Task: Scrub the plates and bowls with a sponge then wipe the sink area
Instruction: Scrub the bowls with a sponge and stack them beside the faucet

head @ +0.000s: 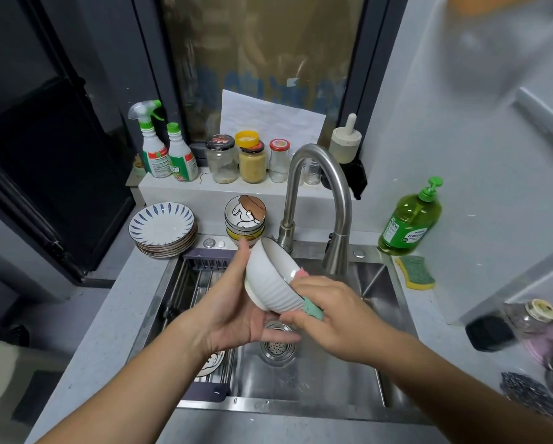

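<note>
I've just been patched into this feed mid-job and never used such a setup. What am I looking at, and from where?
There is no machine: one camera on a person's head looks down at their bare hands over a steel sink. The left hand holds a white ribbed bowl tilted. The right hand presses a green and pink sponge against it. Behind stand stacked blue-patterned plates, stacked cartoon bowls, a curved steel tap and a green soap bottle.
</note>
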